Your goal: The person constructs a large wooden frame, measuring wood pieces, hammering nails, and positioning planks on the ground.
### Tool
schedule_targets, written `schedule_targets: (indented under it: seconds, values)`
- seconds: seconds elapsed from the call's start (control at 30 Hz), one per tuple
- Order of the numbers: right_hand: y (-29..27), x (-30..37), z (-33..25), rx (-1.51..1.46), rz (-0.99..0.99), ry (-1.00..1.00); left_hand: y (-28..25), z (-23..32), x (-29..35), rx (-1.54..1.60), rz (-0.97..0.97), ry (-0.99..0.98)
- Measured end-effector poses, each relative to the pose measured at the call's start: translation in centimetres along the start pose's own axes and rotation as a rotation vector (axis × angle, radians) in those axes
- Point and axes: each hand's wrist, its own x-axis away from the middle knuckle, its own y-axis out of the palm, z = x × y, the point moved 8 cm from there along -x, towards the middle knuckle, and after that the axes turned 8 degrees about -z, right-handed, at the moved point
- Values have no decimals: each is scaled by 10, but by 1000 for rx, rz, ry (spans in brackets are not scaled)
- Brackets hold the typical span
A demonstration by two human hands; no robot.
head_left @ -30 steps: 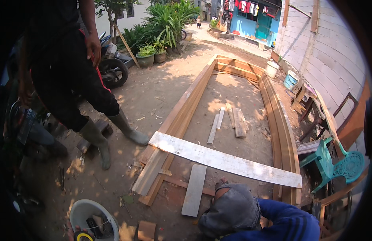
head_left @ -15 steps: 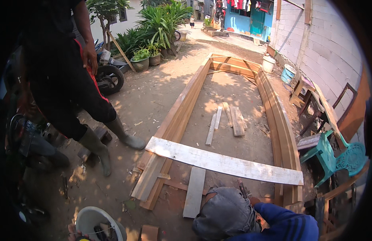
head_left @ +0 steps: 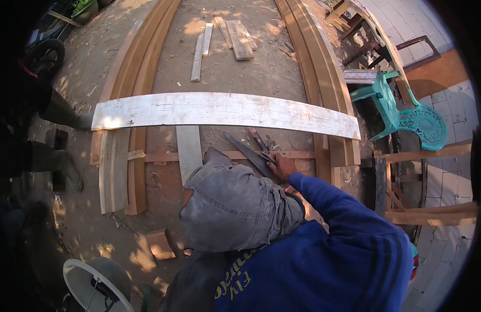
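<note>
Neither of my hands shows in the head view. Right in front, a co-worker in a grey cap [head_left: 225,203] and blue sweatshirt [head_left: 313,270] bends low. The co-worker's hand [head_left: 283,167] is closed at the handle end of a handsaw [head_left: 249,154]. A red-and-black tool handle [head_left: 257,138] sticks up beside the saw blade. Beyond them a long whitish board [head_left: 225,110] lies across the brown wooden frame, spanning its left beams [head_left: 141,73] and right beams [head_left: 308,67]. A short grey plank [head_left: 189,148] runs partly under the board.
Another person stands at left in rubber boots [head_left: 61,106]. A pale bucket [head_left: 76,281] holding items is at lower left, near a wood offcut [head_left: 160,244]. Loose boards [head_left: 238,41] lie inside the frame. At right are a green plastic chair [head_left: 388,109] and wooden framing [head_left: 432,216].
The view has tilted down, bringing the co-worker higher into it. The co-worker's hand and handsaw now show. Fingers and something yellow by the bucket have gone from sight.
</note>
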Motion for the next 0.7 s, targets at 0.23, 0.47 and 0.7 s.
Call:
schedule_targets:
  seconds: [0.23, 0.47, 0.7]
  values:
    - [33, 40, 89, -240, 168, 340, 33, -5, -29, -215, -32, -258]
    - [54, 76, 149, -136, 225, 330, 29, -13, -64, -246, -107, -439]
    - [35, 65, 112, -117, 46, 312, 65, -36, -72, -398, 26, -425]
